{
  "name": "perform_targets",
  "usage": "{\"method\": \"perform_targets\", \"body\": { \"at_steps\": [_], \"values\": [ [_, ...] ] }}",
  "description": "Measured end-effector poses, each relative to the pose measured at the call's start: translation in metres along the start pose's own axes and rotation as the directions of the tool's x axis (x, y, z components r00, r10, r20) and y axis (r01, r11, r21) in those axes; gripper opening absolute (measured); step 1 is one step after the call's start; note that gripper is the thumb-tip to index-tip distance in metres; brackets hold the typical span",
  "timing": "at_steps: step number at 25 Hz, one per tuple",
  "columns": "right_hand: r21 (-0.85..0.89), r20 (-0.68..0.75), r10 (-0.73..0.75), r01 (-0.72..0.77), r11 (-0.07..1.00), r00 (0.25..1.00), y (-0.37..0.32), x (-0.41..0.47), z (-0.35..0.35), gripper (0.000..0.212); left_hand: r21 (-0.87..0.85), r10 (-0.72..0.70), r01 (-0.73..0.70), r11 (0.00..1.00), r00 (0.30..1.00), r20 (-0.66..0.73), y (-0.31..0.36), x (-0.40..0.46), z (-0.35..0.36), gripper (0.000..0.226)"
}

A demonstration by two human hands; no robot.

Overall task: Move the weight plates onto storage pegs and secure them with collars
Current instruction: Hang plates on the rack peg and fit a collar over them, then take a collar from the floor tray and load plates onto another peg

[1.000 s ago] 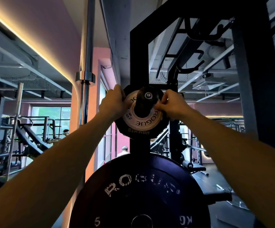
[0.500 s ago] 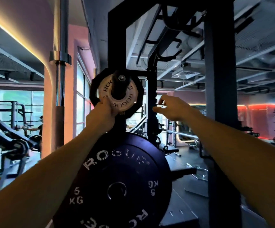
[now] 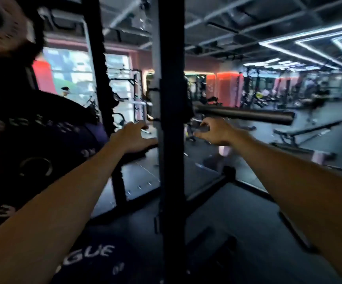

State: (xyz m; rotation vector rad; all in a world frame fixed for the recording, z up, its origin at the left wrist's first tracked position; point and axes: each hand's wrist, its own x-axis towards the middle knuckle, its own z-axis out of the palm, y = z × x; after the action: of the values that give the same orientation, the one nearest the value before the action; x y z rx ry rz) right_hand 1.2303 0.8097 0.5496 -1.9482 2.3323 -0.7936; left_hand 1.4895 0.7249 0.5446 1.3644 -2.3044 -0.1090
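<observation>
Right now both of my hands are out in front and holding nothing. My left hand (image 3: pixel 132 138) has its fingers spread loosely, close to the left face of the black rack upright (image 3: pixel 171 140); whether it touches the steel I cannot tell. My right hand (image 3: pixel 215 131) hangs to the right of that upright with fingers loosely curled, just below the empty barbell sleeve (image 3: pixel 245 114) that juts out to the right.

Stored plates sit at the left edge. The small change plate (image 3: pixel 4 27) is up in the top left corner, and the large 5 kg bumper plate (image 3: pixel 32 144) hangs below it, both on the rack's pegs as far as I can judge. Another dark plate (image 3: pixel 92 261) with partial lettering lies low at the bottom.

I judge a bumper of this kind to be rubbery, stiff and moderately heavy, easy to grip, best taken with two hands on opposite rim edges so it slides straight along a peg without binding. The change plate should be light enough for a pinch at its rim.

Motion blur smears everything. The pegs themselves are hidden behind the plates, I see no collar, and the small plate is cut off by the frame.
</observation>
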Motion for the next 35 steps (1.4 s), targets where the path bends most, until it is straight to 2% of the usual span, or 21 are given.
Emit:
{"method": "perform_targets", "body": {
  "at_steps": [4,6,8,11,15,18,21,24,26,28,32,35],
  "values": [
    [-0.019,0.064,0.233,-0.232,0.972,0.970,0.117,-0.095,0.026,0.059,-0.115,0.108,-0.084,0.990,0.969,0.222,0.063,-0.030,0.116,0.072],
    [-0.010,0.117,0.360,-0.362,0.932,0.925,0.169,-0.155,0.045,0.060,-0.145,0.150,-0.108,0.984,0.934,0.323,0.093,-0.055,0.176,0.071],
    [0.008,0.183,0.486,-0.495,0.869,0.855,0.212,-0.219,0.066,0.060,-0.188,0.197,-0.123,0.974,0.870,0.452,0.120,-0.087,0.229,0.069],
    [0.022,0.281,0.637,-0.668,0.743,0.718,0.252,-0.312,0.103,0.061,-0.198,0.235,-0.139,0.970,0.736,0.635,0.140,-0.138,0.297,0.070],
    [0.021,0.419,0.771,-0.855,0.519,0.479,0.269,-0.439,0.169,0.062,-0.206,0.256,-0.157,0.966,0.473,0.843,0.144,-0.223,0.382,0.066],
    [0.020,0.542,0.786,-0.940,0.341,0.297,0.251,-0.515,0.221,0.062,-0.157,0.196,-0.158,0.975,0.268,0.943,0.130,-0.289,0.422,0.066],
    [-0.021,0.628,0.764,-0.978,0.207,0.148,0.218,-0.574,0.272,0.060,-0.096,0.127,-0.182,0.979,0.169,0.977,0.108,-0.350,0.443,0.065],
    [-0.056,0.690,0.723,-0.994,0.092,0.028,0.175,-0.615,0.315,0.060,-0.087,0.094,-0.194,0.977,0.028,0.995,0.083,-0.402,0.452,0.065],
    [-0.071,0.716,0.698,-0.996,0.049,-0.016,0.156,-0.628,0.330,0.061,-0.075,0.064,-0.197,0.978,-0.060,0.996,0.068,-0.423,0.453,0.066],
    [-0.077,0.720,0.694,-0.996,0.038,-0.029,0.151,-0.633,0.334,0.060,-0.076,0.052,-0.224,0.972,-0.111,0.992,0.058,-0.433,0.454,0.065],
    [-0.068,0.696,0.716,-0.998,-0.003,-0.050,0.165,-0.624,0.337,0.057,-0.059,0.018,-0.262,0.963,-0.156,0.988,0.041,-0.424,0.473,0.059],
    [-0.023,0.683,0.729,-0.999,-0.038,-0.043,0.182,-0.615,0.336,0.056,-0.046,0.005,-0.288,0.956,-0.139,0.990,0.043,-0.407,0.489,0.060]
  ]
}}
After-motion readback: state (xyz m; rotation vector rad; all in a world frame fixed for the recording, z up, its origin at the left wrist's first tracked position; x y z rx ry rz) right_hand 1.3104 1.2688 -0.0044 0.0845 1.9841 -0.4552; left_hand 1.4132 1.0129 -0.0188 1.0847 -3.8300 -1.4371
